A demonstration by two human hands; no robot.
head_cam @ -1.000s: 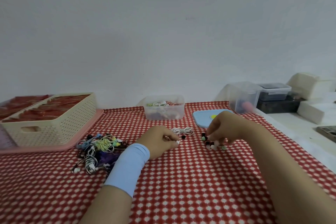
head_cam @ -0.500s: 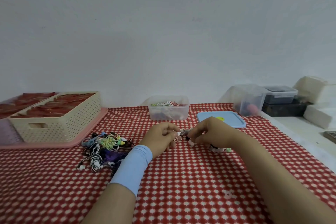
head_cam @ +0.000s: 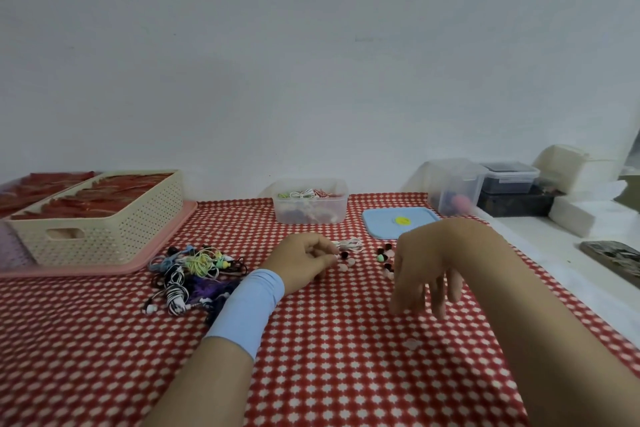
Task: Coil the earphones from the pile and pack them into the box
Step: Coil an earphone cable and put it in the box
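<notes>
Just right of the pile (head_cam: pixel 194 274), your left hand (head_cam: pixel 304 263) pinches the white earphones (head_cam: pixel 351 245) against the worktop (head_cam: pixel 346 364), likely anchoring them for coiling. Your right hand (head_cam: pixel 422 274) hangs empty with its fingers loose, and the box (head_cam: pixel 310 217) waits beyond.

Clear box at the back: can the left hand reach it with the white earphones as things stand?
Probably yes. The clear box is open-topped, its blue lid lying beside it; only bare cloth separates it from the left hand pinching the white earphones. The right hand hangs aside.
</notes>
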